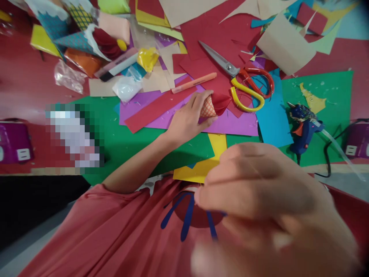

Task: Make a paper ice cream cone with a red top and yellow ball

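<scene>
My left hand (187, 117) is closed around a small paper cone (208, 107) with an orange grid pattern. Red material (222, 103) sticks out of its wide end, towards the right. Purple sheet (233, 125) lies beneath that hand. Raised close to the camera, my right hand (265, 192) looks large and partly smeared, with its fingers curled in. What it holds, if anything, I cannot make out. Just beyond the cone lie a peach-coloured marker (193, 82) and scissors (230, 69) with one red and one yellow handle.
A blue glue gun (304, 132) with a clear glue stick lies on green sheet (334, 100) at the right. Patterned cones (77, 40) and bagged clay (147, 58) crowd the far left. Red paper (198, 38) and offcuts cover the back. A blurred-out object (75, 136) lies left.
</scene>
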A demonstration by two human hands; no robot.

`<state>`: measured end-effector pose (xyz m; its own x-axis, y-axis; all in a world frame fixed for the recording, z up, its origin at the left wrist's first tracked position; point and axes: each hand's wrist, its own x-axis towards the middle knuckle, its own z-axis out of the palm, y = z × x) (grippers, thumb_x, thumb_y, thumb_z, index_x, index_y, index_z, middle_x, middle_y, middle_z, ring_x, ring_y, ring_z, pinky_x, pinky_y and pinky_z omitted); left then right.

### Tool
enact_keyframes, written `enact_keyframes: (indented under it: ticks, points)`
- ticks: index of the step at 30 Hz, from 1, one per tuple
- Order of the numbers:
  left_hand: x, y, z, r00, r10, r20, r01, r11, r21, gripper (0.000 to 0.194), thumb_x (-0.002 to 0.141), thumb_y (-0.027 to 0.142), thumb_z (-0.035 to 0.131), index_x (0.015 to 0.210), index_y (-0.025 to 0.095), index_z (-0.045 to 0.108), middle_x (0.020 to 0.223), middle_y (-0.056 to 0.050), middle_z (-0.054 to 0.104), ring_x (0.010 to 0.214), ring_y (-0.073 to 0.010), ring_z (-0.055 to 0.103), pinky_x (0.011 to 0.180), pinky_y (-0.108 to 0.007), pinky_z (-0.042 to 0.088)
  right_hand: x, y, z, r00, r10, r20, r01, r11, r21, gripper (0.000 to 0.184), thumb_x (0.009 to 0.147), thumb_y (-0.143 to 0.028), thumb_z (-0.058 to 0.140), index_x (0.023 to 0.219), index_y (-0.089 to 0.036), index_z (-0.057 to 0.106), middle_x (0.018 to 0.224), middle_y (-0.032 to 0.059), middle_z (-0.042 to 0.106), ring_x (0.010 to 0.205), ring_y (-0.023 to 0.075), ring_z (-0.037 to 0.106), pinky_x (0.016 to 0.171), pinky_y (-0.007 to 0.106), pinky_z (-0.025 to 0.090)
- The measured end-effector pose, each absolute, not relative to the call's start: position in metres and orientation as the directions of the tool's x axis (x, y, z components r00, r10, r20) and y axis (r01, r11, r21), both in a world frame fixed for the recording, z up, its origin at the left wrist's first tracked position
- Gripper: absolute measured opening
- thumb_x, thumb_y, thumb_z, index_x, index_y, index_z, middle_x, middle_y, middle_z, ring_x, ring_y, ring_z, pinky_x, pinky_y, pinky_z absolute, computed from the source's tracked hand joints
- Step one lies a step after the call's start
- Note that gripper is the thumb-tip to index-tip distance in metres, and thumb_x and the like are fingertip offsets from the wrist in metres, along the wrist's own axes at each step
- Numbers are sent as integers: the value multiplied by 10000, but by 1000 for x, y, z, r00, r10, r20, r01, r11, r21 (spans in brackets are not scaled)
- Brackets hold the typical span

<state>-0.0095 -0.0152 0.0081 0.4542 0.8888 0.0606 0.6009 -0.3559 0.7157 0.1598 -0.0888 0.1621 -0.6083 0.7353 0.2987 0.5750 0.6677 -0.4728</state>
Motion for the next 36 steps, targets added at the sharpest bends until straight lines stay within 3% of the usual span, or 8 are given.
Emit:
enact_keyframes:
  ticks: [1,2,4,7,10,17,26,36]
  points:
    - [-10,-15,8,459,886,66,597,-363,716,617,914,622,535,1395,257,410,1343,-99,589,1215,-294,595,1041,-474,532,163,-81,149,-649,639,413,410,751,-517,305,967,-347,417,825,-454,665,778,-168,762,710,86,733,661,169,624]
    - [-10,-15,9,463,884,66,597,-366,714,610,912,613,546,1398,271,414,1334,-90,595,1217,-291,594,1053,-469,527,168,-72,135,-659,649,380,421,738,-528,252,961,-274,442,842,-376,640,796,-117,767,726,108,737,709,224,633]
    - [-11,-15,9,472,880,58,604,-371,705,592,913,577,568,1404,279,424,1318,-73,602,1227,-284,590,1071,-454,515,181,-49,103,-588,617,523,409,785,-466,160,937,-219,495,919,-325,613,901,-61,766,839,133,749,755,289,639]
    - [-12,-14,10,500,864,55,606,-395,690,596,913,502,600,1422,243,427,1311,-89,599,1255,-295,581,1074,-453,499,204,-19,60,-428,756,495,608,646,-461,133,941,-243,555,958,-310,669,1144,33,743,1086,222,707,968,450,590]
    - [-14,-13,12,545,836,61,596,-438,673,586,912,431,618,1431,234,431,1327,-106,593,1270,-298,575,1080,-454,479,216,-6,36,-412,832,372,593,555,-584,82,904,-334,627,905,-318,708,1303,10,689,1219,275,644,1066,519,532]
    - [-18,-8,19,645,760,81,570,-549,611,579,921,371,601,1449,195,442,1284,-125,621,1206,-278,601,1041,-444,484,212,-8,34,-519,824,225,487,502,-715,112,893,-330,656,864,-265,743,1334,18,671,1268,293,609,1115,550,475]
    - [-20,-6,18,674,732,98,541,-580,610,547,918,367,594,1425,201,470,1249,-108,636,1179,-258,607,1027,-432,489,213,-9,34,-535,822,197,482,488,-728,139,914,-361,640,865,-266,728,1350,19,667,1282,287,602,1121,554,466]
    - [-19,-6,19,672,731,115,546,-595,589,521,929,399,583,1391,177,492,1219,-123,639,1138,-268,627,982,-420,513,208,-12,28,-543,793,276,537,581,-611,104,939,-294,580,853,-271,632,1382,17,650,1296,291,598,1122,609,466]
